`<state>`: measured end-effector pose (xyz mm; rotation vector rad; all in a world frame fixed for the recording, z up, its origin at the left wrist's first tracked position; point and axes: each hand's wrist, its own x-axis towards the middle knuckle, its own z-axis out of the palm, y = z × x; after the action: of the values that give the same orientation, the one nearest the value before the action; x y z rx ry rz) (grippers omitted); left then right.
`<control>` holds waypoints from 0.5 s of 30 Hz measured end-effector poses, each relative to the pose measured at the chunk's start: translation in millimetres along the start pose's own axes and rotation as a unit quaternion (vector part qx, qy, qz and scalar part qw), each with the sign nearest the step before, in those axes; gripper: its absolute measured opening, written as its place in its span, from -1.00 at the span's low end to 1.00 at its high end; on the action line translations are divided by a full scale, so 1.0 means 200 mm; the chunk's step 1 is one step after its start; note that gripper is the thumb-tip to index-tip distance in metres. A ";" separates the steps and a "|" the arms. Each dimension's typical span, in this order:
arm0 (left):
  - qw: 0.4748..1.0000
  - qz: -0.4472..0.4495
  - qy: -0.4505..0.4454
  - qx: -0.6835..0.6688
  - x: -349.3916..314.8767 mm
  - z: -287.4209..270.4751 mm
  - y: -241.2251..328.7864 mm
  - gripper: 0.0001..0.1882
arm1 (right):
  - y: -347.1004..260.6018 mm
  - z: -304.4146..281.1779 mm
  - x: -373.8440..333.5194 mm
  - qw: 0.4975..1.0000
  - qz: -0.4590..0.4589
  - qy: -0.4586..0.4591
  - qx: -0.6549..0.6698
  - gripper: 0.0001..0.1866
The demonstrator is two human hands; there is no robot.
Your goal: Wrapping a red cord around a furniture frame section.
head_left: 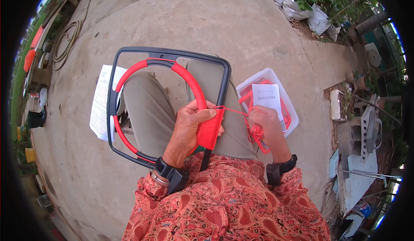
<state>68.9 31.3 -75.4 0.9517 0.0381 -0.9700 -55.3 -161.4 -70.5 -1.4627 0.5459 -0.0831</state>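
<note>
The dark frame point(168, 53), a rounded rectangle, lay across the person's lap, its long axis running from the lower left up toward the right, with a red ring point(189, 79) inside it partly wound in red cord point(235, 111). The left hand point(189, 127) lay over the frame's right bar near its lower end, its grip clamped around the thickly wound red section there, thumb on top and fingers curled under. The forearm came up from the lower edge, wrist bent slightly inward, a dark band and a bracelet at the wrist. The right hand point(267, 127) sat just right of the frame, its grip closed on a bundle of the cord, a taut strand running from it leftward to the bar. Beyond that hand a clear plastic tray point(276, 77) with a paper slip lay on the concrete ground point(215, 21). A printed sheet point(101, 103) lay on the ground left of the frame.
</note>
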 end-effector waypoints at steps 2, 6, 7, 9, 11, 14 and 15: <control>1.000 0.000 0.003 -0.001 0.00 -0.01 0.00 -0.82 | -0.04 0.00 -0.04 0.999 0.017 -0.018 0.032 -0.78; 1.000 -0.003 -0.012 -0.008 -0.01 0.01 0.00 -0.84 | -0.11 0.03 -0.11 0.996 -0.047 -0.070 -0.017 -0.79; 1.000 -0.002 -0.021 -0.009 -0.01 0.01 0.00 -0.85 | -0.12 0.03 -0.12 0.994 -0.076 -0.079 -0.009 -0.78; 0.999 -0.001 -0.034 -0.008 -0.01 0.02 0.00 -0.85 | -0.15 0.05 -0.11 0.995 -0.058 -0.081 0.002 -0.77; 0.999 -0.001 -0.030 -0.043 0.00 0.01 0.00 -0.88 | -0.13 0.04 -0.10 0.995 -0.041 -0.086 0.013 -0.77; 0.999 -0.028 -0.026 -0.027 0.01 0.04 0.01 -0.89 | -0.02 -0.02 -0.09 0.999 -0.034 -0.007 0.014 -0.76; 0.999 -0.029 -0.026 -0.026 0.00 0.04 0.01 -0.89 | -0.01 -0.04 -0.09 0.999 -0.025 -0.010 0.022 -0.76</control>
<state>68.2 25.4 -68.4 0.8820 0.0469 -1.0413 -74.3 -161.2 -64.1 -1.4330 0.4891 -0.1197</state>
